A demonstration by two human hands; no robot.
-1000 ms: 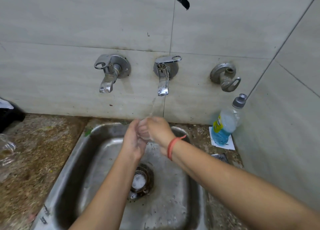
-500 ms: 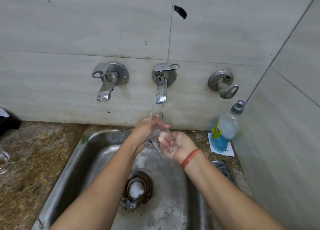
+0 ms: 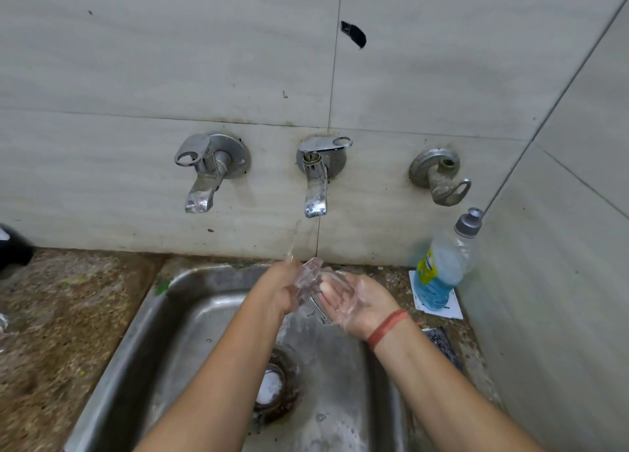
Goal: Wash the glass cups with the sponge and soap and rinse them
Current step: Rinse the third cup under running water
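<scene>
A clear glass cup (image 3: 311, 274) is held over the steel sink (image 3: 143, 342), right under the thin stream of water falling from the middle tap (image 3: 316, 179). My left hand (image 3: 279, 290) grips the cup from the left side. My right hand (image 3: 360, 303), palm up with a red band on the wrist, cradles it from the right; its fingers show through the wet glass. The soap bottle (image 3: 439, 274) with blue liquid stands at the back right corner. A dark scrubbing pad (image 3: 442, 346) lies on the counter right of the sink, partly hidden by my right forearm.
Two more taps, the left tap (image 3: 207, 172) and the right tap (image 3: 440, 175), are set in the tiled wall. The drain (image 3: 272, 390) holds foam. A speckled stone counter (image 3: 61, 315) lies to the left, with glassware (image 3: 2, 322) and a black object (image 3: 13, 247) at its edge.
The two hands have turned the cup under the stream; my right hand went from covering it palm down to lying palm up beneath it. The view has also tilted slightly upward.
</scene>
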